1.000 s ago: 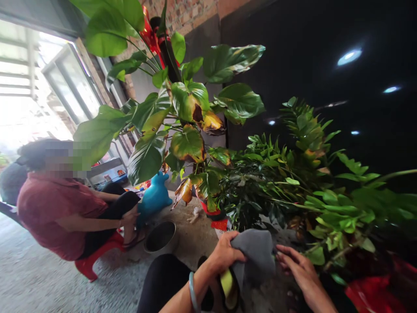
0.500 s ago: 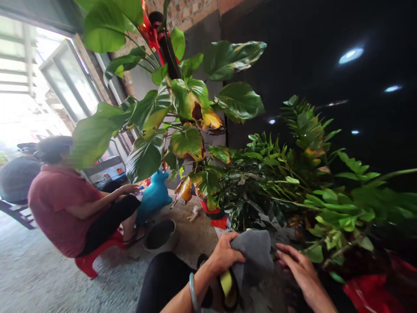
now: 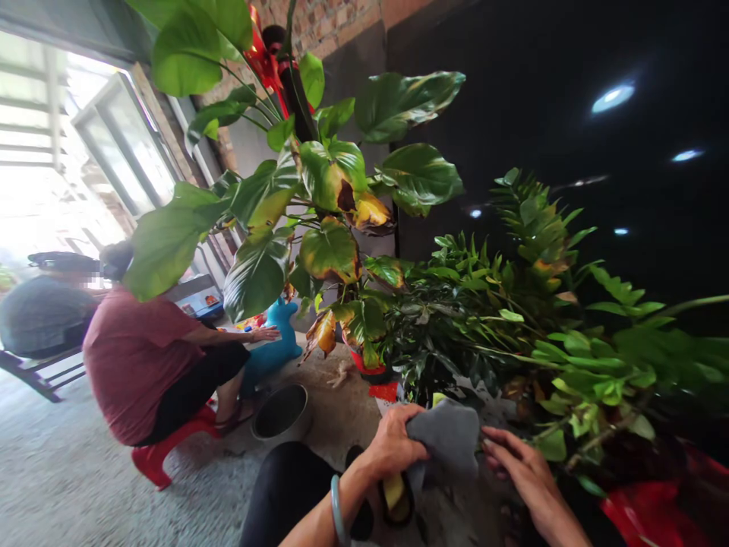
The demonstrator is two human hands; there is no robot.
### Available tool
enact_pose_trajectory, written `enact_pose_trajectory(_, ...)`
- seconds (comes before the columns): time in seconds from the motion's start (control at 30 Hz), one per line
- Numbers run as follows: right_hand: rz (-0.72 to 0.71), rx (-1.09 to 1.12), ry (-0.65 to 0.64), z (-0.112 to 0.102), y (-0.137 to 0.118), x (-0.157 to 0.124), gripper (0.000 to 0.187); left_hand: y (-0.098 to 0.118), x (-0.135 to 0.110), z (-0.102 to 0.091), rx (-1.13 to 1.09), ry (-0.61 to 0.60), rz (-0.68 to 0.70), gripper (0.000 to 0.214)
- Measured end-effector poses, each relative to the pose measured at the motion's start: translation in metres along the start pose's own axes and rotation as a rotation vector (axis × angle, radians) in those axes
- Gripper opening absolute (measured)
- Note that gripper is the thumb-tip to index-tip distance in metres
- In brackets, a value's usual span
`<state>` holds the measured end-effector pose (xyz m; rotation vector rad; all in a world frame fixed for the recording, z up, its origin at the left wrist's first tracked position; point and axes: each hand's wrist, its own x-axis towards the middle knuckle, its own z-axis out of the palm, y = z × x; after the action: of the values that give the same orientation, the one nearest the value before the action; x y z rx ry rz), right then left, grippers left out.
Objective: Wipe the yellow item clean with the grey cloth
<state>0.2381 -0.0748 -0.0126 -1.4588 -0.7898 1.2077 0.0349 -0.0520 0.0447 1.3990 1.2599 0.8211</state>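
Grip of left hand (image 3: 396,444) clamped on soft grey cloth (image 3: 447,437), bunched just below glossy green potted plant (image 3: 456,319). Cloth spreads rightward; right hand (image 3: 521,467), grip apart, fingertips at its right edge.

The cloth (image 3: 447,437) lies between the left hand (image 3: 392,444) and the right hand (image 3: 521,471), just before the bushy plant (image 3: 484,311). A tall plant (image 3: 327,197) stands behind and to the left. Further left, a bowl (image 3: 280,410) sits beside a seated person (image 3: 137,365).

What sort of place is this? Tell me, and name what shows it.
Probably a home's open-fronted ground-floor room or porch: a bare brick wall, a rough concrete floor, daylight through a wide opening, and potted plants, by which the left hand grips a grey cloth.
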Motion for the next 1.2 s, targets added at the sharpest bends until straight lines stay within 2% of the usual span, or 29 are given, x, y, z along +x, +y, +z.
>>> enact_pose_trajectory(0.1, 0.003, 0.037, -0.003, 0.001, 0.001, 0.001, 0.035, 0.011, 0.0, -0.003, -0.212, -0.024, -0.049, 0.035)
enact_pose_trajectory(0.17, 0.021, 0.058, 0.008, 0.003, -0.003, -0.001, 0.035, 0.022, 0.001, -0.005, -0.387, -0.002, -0.054, 0.035)
enact_pose_trajectory(0.23, 0.033, 0.06, 0.014, 0.004, -0.009, -0.004, 0.036, 0.028, 0.002, -0.006, -0.449, 0.032, -0.037, 0.034)
enact_pose_trajectory(0.33, 0.041, 0.062, 0.018, 0.004, -0.013, -0.006, 0.034, 0.025, 0.003, -0.004, -0.324, 0.054, -0.031, 0.033)
enact_pose_trajectory(0.47, 0.052, 0.06, 0.01, 0.002, -0.008, -0.003, 0.032, 0.014, 0.0, -0.001, -0.174, -0.002, -0.064, 0.03)
enact_pose_trajectory(0.6, 0.02, 0.06, 0.015, 0.003, -0.005, -0.002, 0.033, 0.021, 0.0, -0.003, -0.245, 0.023, -0.08, 0.029)
enact_pose_trajectory(0.77, 0.063, 0.069, 0.042, 0.005, -0.012, -0.005, 0.035, 0.029, 0.004, -0.005, -0.404, 0.03, -0.077, 0.033)
enact_pose_trajectory(0.93, 0.055, 0.07, 0.012, 0.004, -0.011, -0.005, 0.037, 0.013, 0.001, -0.001, -0.232, -0.004, -0.096, 0.028)
enact_pose_trajectory(1.03, 0.042, 0.073, 0.054, 0.002, -0.009, -0.003, 0.043, 0.018, 0.002, -0.004, -0.268, 0.022, -0.053, 0.028)
enact_pose_trajectory(1.13, 0.025, 0.101, 0.106, -0.001, -0.002, 0.003, 0.051, 0.035, 0.009, -0.009, -0.342, 0.096, 0.06, 0.034)
enact_pose_trajectory(1.2, 0.017, 0.094, 0.092, -0.003, 0.007, 0.008, 0.052, 0.041, 0.013, -0.009, -0.364, 0.123, 0.121, 0.036)
